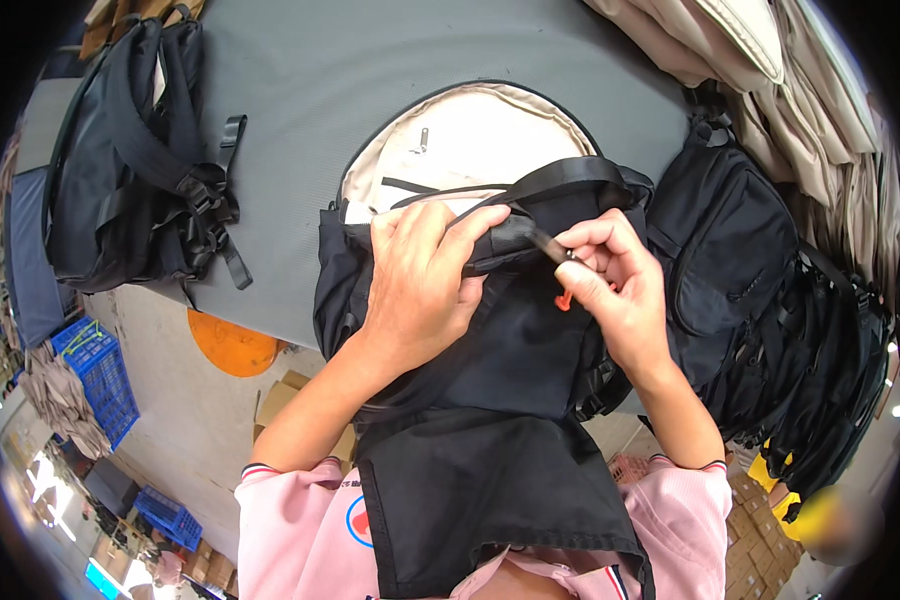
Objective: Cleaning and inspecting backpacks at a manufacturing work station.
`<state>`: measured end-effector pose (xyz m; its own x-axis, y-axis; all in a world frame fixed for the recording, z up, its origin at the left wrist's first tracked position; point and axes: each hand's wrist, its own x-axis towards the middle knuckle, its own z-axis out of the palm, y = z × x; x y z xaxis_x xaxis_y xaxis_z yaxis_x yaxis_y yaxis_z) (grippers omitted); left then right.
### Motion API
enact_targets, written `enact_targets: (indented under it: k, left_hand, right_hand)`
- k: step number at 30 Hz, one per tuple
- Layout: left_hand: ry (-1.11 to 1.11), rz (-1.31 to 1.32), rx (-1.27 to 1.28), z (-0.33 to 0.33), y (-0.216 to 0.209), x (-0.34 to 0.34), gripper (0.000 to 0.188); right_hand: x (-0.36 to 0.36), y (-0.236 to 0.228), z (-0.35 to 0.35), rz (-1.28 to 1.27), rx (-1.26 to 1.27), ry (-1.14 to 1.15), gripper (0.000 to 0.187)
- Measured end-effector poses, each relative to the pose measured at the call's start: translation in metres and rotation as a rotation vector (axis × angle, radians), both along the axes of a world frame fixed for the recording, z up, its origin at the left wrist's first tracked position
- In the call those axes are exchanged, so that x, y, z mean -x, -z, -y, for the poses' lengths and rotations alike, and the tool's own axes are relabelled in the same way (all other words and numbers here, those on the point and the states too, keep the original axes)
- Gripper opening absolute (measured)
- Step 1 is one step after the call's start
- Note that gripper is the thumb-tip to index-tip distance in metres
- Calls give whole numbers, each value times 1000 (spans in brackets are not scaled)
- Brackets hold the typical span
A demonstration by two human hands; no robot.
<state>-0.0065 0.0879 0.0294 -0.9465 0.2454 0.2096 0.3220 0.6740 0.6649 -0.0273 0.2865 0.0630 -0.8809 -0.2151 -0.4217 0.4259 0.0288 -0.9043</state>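
A black backpack [515, 350] lies in front of me, its top unzipped and folded back so that the cream lining [480, 125] shows. With its fingers closed, my left hand [420, 270] pinches the black padded edge beside the opening. My right hand [620, 280] grips a small slim tool [548, 245] with a dark shaft and an orange end. Motion blurs the tool's tip, which points at the edge next to my left fingertips; whether it touches the fabric I cannot tell. Above both hands arches a black webbing handle [570, 175].
The grey table [280, 150] carries another black backpack [120, 160] at left. More black backpacks [735, 240] crowd the right side, below beige bags [810, 110]. On the floor to the left are blue crates [100, 375] and an orange round stool top [230, 342].
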Motion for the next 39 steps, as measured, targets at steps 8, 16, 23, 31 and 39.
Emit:
enact_targets:
  k: [8,16,23,31,39]
  left_hand:
    - [-2,46,-31,1,2,5,69]
    - [100,239,-168,24,-11,28,57]
    - [55,186,-353,21,-2,42,23]
    - [-547,37,-660,48,25,91,13]
    - [9,1105,-807,61,-12,-20,52]
  right_hand:
    - [-2,16,36,-688,-562,-235,25]
    - [0,16,4,-83,85,35,24]
    - [-13,23,13,5,-60,-79,21]
    - [-12,-18,-43,-380,-423,91,18]
    - [-52,20,-123,25,-752,-257,22]
